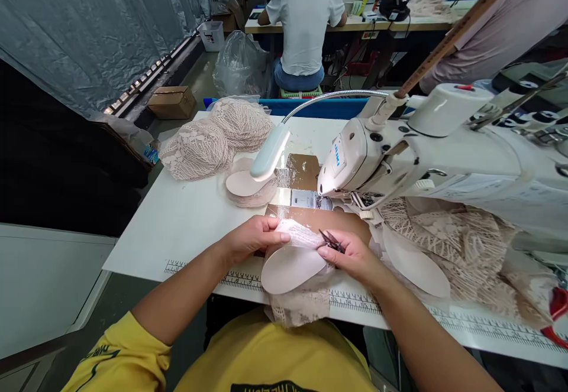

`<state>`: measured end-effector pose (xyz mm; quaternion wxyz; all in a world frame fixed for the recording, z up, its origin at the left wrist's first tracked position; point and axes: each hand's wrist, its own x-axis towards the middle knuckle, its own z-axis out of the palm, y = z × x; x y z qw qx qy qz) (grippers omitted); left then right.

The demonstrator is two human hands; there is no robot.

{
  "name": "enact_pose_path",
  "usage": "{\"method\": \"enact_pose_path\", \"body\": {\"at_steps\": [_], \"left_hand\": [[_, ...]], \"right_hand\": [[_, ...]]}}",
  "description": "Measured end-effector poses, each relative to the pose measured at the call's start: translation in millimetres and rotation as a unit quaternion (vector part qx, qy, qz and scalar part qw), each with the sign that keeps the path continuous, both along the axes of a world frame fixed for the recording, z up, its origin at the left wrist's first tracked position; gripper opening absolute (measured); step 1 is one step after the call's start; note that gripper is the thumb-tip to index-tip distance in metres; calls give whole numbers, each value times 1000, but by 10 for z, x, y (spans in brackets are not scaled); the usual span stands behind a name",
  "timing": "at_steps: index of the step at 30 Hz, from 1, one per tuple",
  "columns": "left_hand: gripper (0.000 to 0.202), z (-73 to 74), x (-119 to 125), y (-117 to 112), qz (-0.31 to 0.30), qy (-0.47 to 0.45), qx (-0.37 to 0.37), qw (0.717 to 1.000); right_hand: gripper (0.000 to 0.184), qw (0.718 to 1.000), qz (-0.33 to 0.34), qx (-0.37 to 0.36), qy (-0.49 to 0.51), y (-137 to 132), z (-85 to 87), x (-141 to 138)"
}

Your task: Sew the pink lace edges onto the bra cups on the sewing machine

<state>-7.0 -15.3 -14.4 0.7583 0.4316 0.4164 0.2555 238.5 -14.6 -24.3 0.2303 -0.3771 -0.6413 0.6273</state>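
Lace piece (298, 233) held above front of counter (177, 220), near sewing machine (457, 155).
Left hand (261, 238) pinches its left end; right hand (348, 253) closes around dark snips (331, 241) at its right end. White oval pad (290, 269) just below.

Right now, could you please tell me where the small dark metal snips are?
In the head view, the snips are in the right hand, at the right end of the pale lace fabric.

The tabletop (177, 220) lies free at near left; sewing machine (461, 155) and, apparently, lace pile (461, 244) crowd the right hand (355, 256)
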Motion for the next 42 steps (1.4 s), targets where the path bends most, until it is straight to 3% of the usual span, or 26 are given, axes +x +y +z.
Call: {"method": "enact_pose_path", "body": {"at_steps": [3,8,11,14,20,24,30,33,35,37,39,40,42], "left_hand": [[32,14,80,6,44,25,36,998],[32,1,138,-11,14,37,82,996],[32,-21,161,-26,22,53,111,992],[33,-35,180,-32,21,59,118,991],[34,-68,207,-44,20,30,109,993],[43,-66,221,-49,25,33,126,991],[37,-63,252,-40,29,52,135,989],[32,-8,222,-58,7,103,169,980],[30,75,158,-56,-5,195,256,947],[29,177,73,1,22,312,368,876],[27,259,-10,143,69,390,451,800],[26,281,-44,246,86,411,473,775],[26,280,-94,489,99,434,481,755]], "right_hand": [[25,998,46,15,-42,-4,5,10],[41,991,-74,87,-64,-1,-67,31],[45,986,-84,126,-71,10,-77,38],[38,981,-74,161,-78,14,-63,5],[31,993,-52,99,-40,-10,-42,-96],[23,993,-35,105,-38,-27,3,-140],[18,988,-72,130,-34,-43,-16,-172],[20,983,-120,135,-32,-44,-49,-137],[24,971,-169,166,-40,-54,-56,-107],[29,955,-172,233,-68,-78,-57,-101],[33,939,-88,316,-102,-114,-64,-132],[33,927,-25,355,-121,-133,-72,-160],[32,892,97,410,-166,-160,-92,-215]]}}
